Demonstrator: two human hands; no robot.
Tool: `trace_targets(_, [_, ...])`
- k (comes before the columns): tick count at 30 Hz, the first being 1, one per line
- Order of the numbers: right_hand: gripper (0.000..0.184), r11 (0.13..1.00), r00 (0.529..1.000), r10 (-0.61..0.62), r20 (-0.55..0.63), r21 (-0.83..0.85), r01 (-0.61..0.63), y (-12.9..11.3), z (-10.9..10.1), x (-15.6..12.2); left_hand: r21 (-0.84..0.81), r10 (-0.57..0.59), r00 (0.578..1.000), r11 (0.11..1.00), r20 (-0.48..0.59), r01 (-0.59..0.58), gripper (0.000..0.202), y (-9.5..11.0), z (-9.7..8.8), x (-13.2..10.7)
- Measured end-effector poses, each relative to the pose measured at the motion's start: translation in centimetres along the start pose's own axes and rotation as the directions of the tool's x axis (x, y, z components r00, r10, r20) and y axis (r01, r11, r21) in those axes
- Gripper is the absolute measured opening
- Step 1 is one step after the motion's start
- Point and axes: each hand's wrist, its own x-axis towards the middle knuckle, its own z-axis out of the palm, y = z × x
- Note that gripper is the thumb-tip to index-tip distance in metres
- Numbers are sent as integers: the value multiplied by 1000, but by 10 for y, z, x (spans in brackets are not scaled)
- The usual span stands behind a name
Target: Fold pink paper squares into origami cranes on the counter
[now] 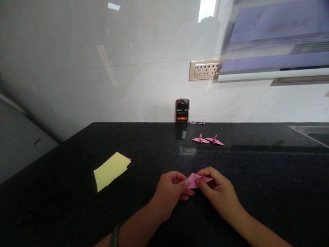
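Between my two hands is a folded piece of pink origami paper (193, 181), held just over the dark counter. My left hand (171, 192) pinches its left side between thumb and fingers. On the other side, my right hand (218, 188) grips the upper right part, thumb in front and fingers behind. A pointed end of the paper sticks out to the right, past the right thumb. Farther back stand two finished pink paper cranes (200, 139), side by side with their wings spread.
A stack of yellow paper sheets (110, 171) lies to the left, a purplish edge showing beneath. Against the white tiled wall (144, 89) leans a phone (182, 111) with a running timer and a beaded strap. A wall socket (204, 70) and a purple panel (272, 27) are above.
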Motion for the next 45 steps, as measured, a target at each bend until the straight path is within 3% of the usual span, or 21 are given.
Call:
trace_targets(7, [10, 998, 998, 64, 10, -2, -64, -3, 1, 0, 53, 15, 1000, 999, -3, -15, 14, 0, 4, -2])
trace_targets(29, [20, 994, 1000, 3, -9, 113, -2, -3, -2, -3, 66, 56, 998, 996, -29, -54, 15, 0, 1, -1])
trace_targets(33, [21, 993, 1000, 7, -12, 119, -6, -3, -3, -3, 76, 86, 996, 993, 9, -87, 17, -3, 0, 0])
trace_targets(38, [19, 982, 999, 55, 0, 181, -54, -2, -1, -2, 168, 154, 979, 970, 130, -175, 29, -5, 0, 1])
trace_targets(45, [18, 961, 996, 60, 71, 265, -77, -7, 6, -6, 203, 120, 979, 967, 162, -152, 32, -7, 4, -2])
